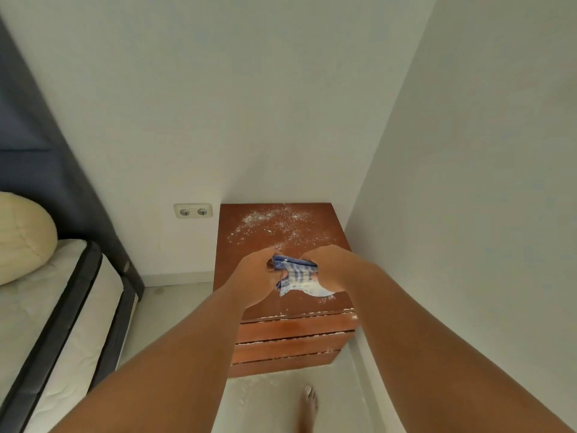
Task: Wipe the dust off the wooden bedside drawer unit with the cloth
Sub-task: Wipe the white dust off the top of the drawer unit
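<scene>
The wooden bedside drawer unit [237, 226] stands in the room's corner, reddish brown, with three drawer fronts facing me. White dust [271, 223] is scattered over the back half of its top. More dust lines the drawer edges. A blue-and-white striped cloth [296, 275], smeared white, hangs bunched between both hands above the front part of the top. My left hand [253, 276] grips its left end and my right hand [324, 264] grips its right end. The cloth's lower corner dangles toward the wood.
White walls close in behind and to the right of the unit. A double wall socket [193, 210] sits left of it. A bed [59, 307] with a cream pillow [22, 239] and dark headboard fills the left. My bare foot [307, 407] rests on the pale, dust-speckled floor.
</scene>
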